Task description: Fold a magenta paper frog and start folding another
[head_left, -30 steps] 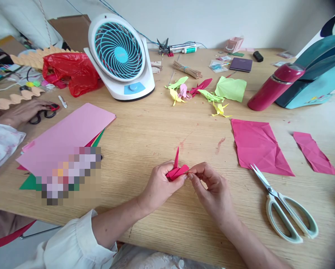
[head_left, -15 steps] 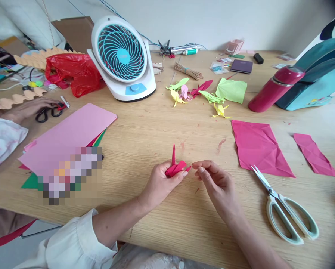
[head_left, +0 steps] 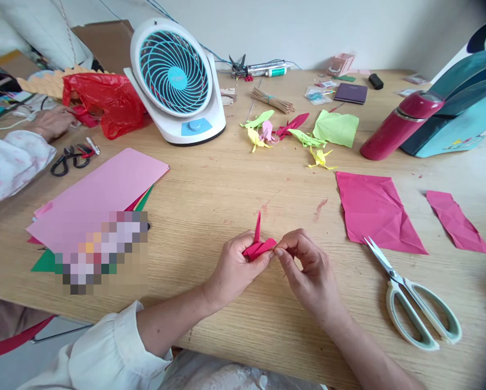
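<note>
A deep-pink origami crane [head_left: 259, 248] is held low over the middle of the table, one thin point standing upright. My left hand [head_left: 235, 265] is closed round its body, thumb lying along the near side. With thumb and forefinger, my right hand [head_left: 308, 271] pinches the small tip at the crane's right end; the fingertips hide that tip. Scissors [head_left: 395, 277] with pale green handles lie to the right of my right hand, blades slightly apart. Beyond them are a creased pink paper square [head_left: 378, 211] and a narrow pink paper strip [head_left: 458, 222].
Several folded paper cranes [head_left: 319, 157] and a green sheet [head_left: 336, 129] lie farther back. A white fan [head_left: 177, 81] stands behind, a pink bottle [head_left: 403, 124] and teal bag [head_left: 449, 114] at right. Coloured paper [head_left: 104, 195] and pliers [head_left: 66, 160] lie left, near another person's hand [head_left: 53, 123].
My right fingers have moved left and closed on the crane's tip. The crane has shifted slightly right. The other person's hand has moved away from the pliers toward the red bag.
</note>
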The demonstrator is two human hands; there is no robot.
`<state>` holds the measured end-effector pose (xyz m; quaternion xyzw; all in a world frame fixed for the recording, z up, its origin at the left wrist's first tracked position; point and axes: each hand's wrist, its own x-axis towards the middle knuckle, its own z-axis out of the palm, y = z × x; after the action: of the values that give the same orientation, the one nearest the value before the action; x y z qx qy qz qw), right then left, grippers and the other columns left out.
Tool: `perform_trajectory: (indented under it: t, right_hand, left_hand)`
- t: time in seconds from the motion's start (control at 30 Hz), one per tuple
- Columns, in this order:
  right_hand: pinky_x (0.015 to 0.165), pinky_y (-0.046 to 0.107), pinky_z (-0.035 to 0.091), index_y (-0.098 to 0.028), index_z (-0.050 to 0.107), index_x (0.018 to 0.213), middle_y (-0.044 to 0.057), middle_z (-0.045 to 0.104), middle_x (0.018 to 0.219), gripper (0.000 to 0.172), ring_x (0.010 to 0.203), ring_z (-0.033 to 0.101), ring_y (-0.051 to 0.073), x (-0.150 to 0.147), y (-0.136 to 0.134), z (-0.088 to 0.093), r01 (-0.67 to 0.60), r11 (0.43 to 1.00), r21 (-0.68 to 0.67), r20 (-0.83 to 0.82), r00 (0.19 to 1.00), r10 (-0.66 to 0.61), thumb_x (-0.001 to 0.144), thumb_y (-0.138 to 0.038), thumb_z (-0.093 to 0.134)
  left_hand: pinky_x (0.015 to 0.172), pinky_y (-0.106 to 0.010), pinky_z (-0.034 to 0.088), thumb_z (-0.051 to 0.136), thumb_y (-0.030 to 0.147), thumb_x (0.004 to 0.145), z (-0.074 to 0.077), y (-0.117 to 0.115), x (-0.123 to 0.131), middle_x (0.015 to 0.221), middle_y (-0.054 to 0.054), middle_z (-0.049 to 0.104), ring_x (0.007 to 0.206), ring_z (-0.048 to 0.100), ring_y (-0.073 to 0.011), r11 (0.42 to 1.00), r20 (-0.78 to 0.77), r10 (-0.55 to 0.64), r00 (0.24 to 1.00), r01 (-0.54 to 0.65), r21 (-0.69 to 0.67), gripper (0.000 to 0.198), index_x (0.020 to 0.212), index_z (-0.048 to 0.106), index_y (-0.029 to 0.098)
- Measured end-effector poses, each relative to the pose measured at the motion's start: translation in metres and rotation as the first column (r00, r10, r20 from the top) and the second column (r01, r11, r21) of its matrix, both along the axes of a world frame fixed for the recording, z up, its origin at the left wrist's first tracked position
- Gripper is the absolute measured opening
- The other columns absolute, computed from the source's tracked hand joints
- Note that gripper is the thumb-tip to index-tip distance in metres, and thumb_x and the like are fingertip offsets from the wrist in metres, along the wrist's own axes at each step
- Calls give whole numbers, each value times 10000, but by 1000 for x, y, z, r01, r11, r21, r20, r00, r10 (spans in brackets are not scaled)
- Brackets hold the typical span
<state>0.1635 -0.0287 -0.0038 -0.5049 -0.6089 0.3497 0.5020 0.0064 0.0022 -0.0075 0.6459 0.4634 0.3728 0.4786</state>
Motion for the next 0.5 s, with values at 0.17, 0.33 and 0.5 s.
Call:
perform_trajectory:
  t: [0.17,0.33,0.5]
  right_hand:
    - [655,276,417,-204,604,816,1,561,783,121,719,521,135,6,3,-3,-21,998,-55,-45,999,18,931,-240,586]
    - [553,257,342,-194,576,783,-15,532,701,247,614,448,115,10,5,-9,-31,970,-241,-135,991,-2,915,-399,614]
    - [515,247,289,-184,555,737,-30,483,632,350,562,385,100,10,7,-9,-48,938,-342,-196,980,-22,874,-497,628]
  left_hand:
    - [614,-209,399,638,354,862,11,2,-4,690,17,514,657,477,-106,996,-32,-70,997,68,-52,247,722,593,155]
    - [637,-222,454,567,337,897,16,6,-9,760,-15,592,718,555,-135,983,-10,-126,992,123,-138,222,836,673,152]
    - [701,-247,499,634,346,855,4,9,-10,817,-24,646,767,595,-156,970,16,-133,991,134,-205,204,917,698,163]
